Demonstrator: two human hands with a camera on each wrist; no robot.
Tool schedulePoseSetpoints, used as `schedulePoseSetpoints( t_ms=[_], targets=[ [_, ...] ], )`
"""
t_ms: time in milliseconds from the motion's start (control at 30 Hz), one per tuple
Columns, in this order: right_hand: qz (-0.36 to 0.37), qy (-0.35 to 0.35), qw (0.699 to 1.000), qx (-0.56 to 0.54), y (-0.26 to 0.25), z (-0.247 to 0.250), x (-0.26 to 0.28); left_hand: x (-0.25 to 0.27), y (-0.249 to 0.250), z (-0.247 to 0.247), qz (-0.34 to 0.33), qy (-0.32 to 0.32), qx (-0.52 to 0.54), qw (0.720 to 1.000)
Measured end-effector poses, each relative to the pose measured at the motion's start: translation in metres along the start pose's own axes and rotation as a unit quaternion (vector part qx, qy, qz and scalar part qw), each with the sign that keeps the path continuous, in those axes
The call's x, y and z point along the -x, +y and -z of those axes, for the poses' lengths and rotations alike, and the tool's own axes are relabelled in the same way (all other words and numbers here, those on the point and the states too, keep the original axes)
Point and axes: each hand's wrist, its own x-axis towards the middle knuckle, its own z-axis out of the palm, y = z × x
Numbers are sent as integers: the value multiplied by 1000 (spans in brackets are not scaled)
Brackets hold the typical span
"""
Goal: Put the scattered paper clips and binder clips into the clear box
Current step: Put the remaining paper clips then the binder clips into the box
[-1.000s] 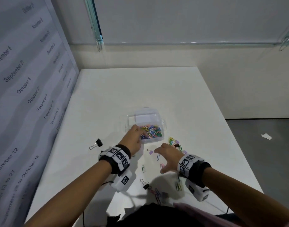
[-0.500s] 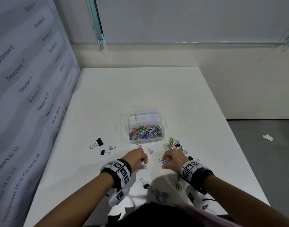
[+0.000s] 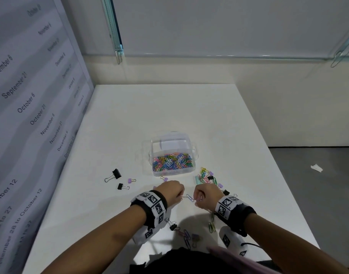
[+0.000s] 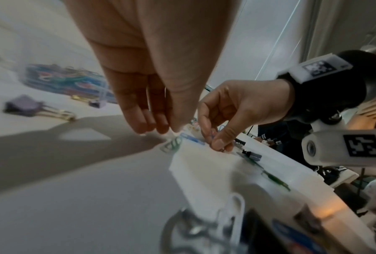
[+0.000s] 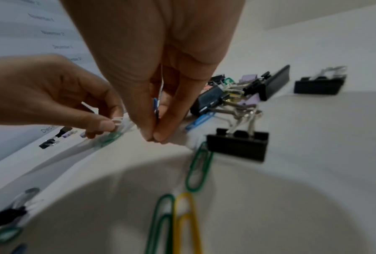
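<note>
Since prev. frame both hands dropped closer; left hand (image 3: 172, 191) pinches white clip (image 5: 121, 121), right hand (image 3: 206, 196) pinches blue clip (image 5: 156, 107); thin grips may slip before box (image 3: 172, 172).

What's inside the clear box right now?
The clear box holds a heap of mixed-colour paper clips across its floor. Binder clips aren't visible in it; anything beneath the heap is covered.

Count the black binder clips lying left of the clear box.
2. The larger black clip lies farther left; the smaller one sits nearer the person, beside a purple clip. The left arm may hide others.
</note>
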Motion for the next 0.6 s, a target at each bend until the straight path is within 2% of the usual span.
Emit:
schedulePoseSetpoints(
  t_ms=[233, 333, 467, 600],
  targets=[
    [-45, 52, 997, -32, 12, 25, 14, -21, 18, -6, -72, -6, -59, 996],
    [-50, 58, 996, -33, 10, 39, 13, -21, 16, -9, -80, -8, -49, 996],
    [-42, 103, 993, -31, -7, 60, 0, -18, 17, -10, -78, -22, -48, 996],
    [0, 127, 991, -30, -33, 81, -26, -17, 19, -12, -64, -36, -14, 997]
  ],
)
